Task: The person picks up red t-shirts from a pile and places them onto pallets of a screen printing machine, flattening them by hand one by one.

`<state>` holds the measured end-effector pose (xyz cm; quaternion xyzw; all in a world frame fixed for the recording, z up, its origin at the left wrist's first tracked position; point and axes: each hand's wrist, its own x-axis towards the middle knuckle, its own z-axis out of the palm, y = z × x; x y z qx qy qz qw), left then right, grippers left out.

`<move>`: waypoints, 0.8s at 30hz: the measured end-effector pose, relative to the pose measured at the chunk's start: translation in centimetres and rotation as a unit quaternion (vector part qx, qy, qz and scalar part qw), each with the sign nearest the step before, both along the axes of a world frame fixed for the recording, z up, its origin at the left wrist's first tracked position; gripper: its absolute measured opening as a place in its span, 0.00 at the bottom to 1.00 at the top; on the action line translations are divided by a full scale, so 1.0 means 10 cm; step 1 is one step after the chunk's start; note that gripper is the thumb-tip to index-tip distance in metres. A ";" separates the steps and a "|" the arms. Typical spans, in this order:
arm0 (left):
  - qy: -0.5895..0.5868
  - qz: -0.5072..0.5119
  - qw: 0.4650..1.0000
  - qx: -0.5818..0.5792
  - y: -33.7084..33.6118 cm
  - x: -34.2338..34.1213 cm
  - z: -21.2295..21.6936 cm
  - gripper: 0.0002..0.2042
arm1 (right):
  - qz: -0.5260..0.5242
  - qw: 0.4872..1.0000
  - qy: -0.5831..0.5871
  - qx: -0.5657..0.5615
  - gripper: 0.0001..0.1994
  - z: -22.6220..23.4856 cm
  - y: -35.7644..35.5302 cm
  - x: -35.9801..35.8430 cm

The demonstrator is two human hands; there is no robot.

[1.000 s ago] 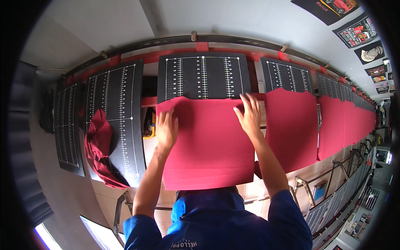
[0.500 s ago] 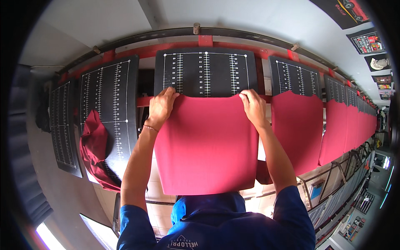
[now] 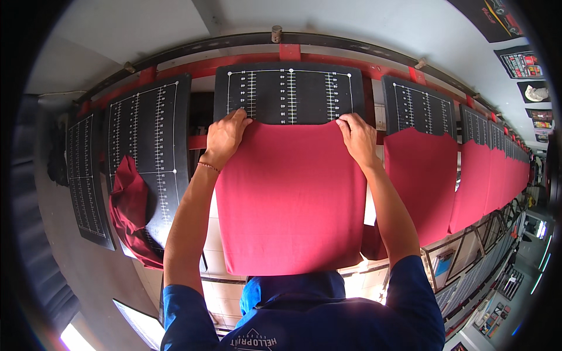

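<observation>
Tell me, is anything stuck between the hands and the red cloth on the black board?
Nothing visible is. The left hand and right hand both rest directly on the top edge of the red cloth, which lies flat on the black board.

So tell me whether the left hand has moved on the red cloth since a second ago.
Yes. The left hand has slid up the red cloth from its middle to its top corner, now at the lower edge of the black ruled board.
</observation>
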<state>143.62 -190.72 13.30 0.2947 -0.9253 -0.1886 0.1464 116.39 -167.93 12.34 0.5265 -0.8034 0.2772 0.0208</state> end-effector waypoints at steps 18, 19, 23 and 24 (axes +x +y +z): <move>-0.207 0.174 0.960 -0.075 -0.12 0.55 0.39 0.23 | -0.246 0.961 0.079 0.095 0.20 0.13 0.45 -0.24; -0.179 0.171 0.963 -0.102 0.02 0.56 0.38 0.23 | -0.184 0.977 0.075 0.075 0.22 0.16 0.43 -0.06; -0.062 -0.087 0.985 -0.139 0.54 0.34 0.22 0.30 | 0.137 0.965 0.130 0.183 0.30 0.39 0.21 0.64; -0.078 -0.022 0.985 -0.152 0.44 0.33 0.16 0.29 | 0.045 0.961 0.135 0.237 0.32 0.31 0.17 0.44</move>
